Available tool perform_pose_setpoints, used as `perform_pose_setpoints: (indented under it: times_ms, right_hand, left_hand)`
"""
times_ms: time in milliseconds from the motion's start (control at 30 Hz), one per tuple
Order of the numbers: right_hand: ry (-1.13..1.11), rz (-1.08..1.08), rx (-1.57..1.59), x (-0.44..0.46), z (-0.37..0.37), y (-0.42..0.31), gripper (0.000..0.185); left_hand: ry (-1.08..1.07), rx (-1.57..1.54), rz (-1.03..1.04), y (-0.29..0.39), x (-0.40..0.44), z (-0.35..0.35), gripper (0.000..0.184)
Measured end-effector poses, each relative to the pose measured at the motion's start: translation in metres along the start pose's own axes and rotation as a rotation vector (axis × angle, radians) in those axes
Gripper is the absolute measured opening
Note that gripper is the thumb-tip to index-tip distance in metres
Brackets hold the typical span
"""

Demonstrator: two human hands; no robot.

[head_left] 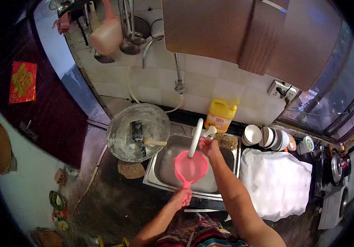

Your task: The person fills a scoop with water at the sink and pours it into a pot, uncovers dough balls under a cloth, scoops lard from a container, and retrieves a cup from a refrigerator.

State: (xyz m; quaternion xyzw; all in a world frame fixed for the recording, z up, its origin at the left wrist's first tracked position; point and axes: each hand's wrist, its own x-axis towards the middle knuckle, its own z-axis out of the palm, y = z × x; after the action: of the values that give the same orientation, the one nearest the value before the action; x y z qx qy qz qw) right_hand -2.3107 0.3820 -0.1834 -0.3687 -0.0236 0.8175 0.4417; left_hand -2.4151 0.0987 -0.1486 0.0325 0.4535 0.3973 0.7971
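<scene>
A pink round scoop or strainer (191, 166) is over the steel sink (164, 165), beneath the spout of the white faucet (196, 138). My left hand (181, 199) is wrapped round its pink handle near the sink's front edge. My right hand (208, 146) is raised at the faucet's lever, just right of the spout; its fingers are bent, and whether they grip the lever is too small to tell. A yellow jug (221, 115) stands behind the sink.
Left of the sink is a large metal basin (117, 138) with a dark item and a wooden handle. To the right lie a white cloth (275, 183) and stacked bowls (252, 135). Ladles and a pink dipper (105, 38) hang on the wall. A cabinet (210, 29) juts out above.
</scene>
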Motion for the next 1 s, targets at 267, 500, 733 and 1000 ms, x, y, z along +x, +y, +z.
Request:
perform_pose_setpoints:
  times_ms: [267, 500, 733, 1000]
  right_hand:
    - [-0.048, -0.144, -0.276, -0.075, 0.037, -0.003, 0.024]
    - [0.017, -0.136, -0.942, -0.166, -0.044, 0.057, 0.027]
    - [-0.107, 0.339, -0.467, -0.209, -0.050, 0.118, 0.031]
    - [0.007, 0.157, -0.415, -0.214, -0.032, 0.140, 0.022]
  left_hand:
    - [-0.001, 0.074, -0.083, 0.012, -0.004, -0.004, 0.018]
    - [-0.052, -0.026, -0.064, 0.013, 0.010, -0.005, 0.013]
    - [0.063, 0.028, -0.004, -0.004, 0.025, 0.010, 0.016]
    - [0.095, -0.042, 0.043, -0.012, 0.032, -0.012, 0.013]
